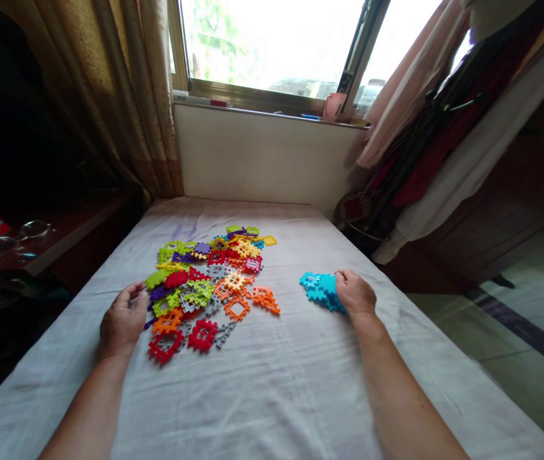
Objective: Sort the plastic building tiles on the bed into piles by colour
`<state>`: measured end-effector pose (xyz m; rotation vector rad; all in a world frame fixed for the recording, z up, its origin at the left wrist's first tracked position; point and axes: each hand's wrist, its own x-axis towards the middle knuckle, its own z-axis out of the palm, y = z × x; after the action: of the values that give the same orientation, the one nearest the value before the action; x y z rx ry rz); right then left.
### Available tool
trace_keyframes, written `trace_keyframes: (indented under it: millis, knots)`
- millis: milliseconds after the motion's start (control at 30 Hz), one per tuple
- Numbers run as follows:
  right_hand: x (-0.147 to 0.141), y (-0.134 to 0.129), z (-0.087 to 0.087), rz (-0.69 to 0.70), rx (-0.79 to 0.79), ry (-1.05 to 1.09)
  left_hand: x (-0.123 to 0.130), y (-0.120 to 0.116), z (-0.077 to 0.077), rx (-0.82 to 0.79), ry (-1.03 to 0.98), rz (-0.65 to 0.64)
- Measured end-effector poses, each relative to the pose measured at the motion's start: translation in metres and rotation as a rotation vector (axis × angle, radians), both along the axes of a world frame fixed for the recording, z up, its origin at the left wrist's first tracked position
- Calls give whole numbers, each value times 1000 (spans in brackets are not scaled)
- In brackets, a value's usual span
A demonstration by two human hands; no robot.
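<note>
A mixed heap of plastic interlocking tiles (198, 287) in red, orange, green, yellow, purple and grey lies on the cloth-covered table, left of the middle. At its left edge rests my left hand (122, 319), fingers loosely bent and thumb apart, with nothing visible in it. A smaller pile of blue interlocking tiles (318, 291) lies apart to the right. My right hand (355, 294) is closed at the right side of that pile, its fingertips on a blue tile and partly hidden behind the knuckles.
The white cloth (253, 396) has light creases. Beyond the table stand a low wall and a window (272, 45). A curtain (123, 96) hangs at the left, near a dark side table with glasses (35, 229). Clothes (444, 140) hang at the right.
</note>
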<state>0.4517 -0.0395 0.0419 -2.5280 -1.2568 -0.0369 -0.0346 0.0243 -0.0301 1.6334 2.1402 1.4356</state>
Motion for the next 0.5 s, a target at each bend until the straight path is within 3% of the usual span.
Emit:
trace_keyframes:
  millis: [133, 233, 400, 500]
  knots:
    - [-8, 11, 6, 30, 54, -80, 0, -1, -1, 4, -2, 4]
    - [-27, 35, 13, 180, 67, -85, 1, -2, 1, -20, -14, 11]
    - [-92, 97, 11, 564, 47, 14, -1, -2, 0, -70, -76, -12]
    - [-136, 135, 7, 715, 48, 52, -1, -2, -2, -70, -109, -29]
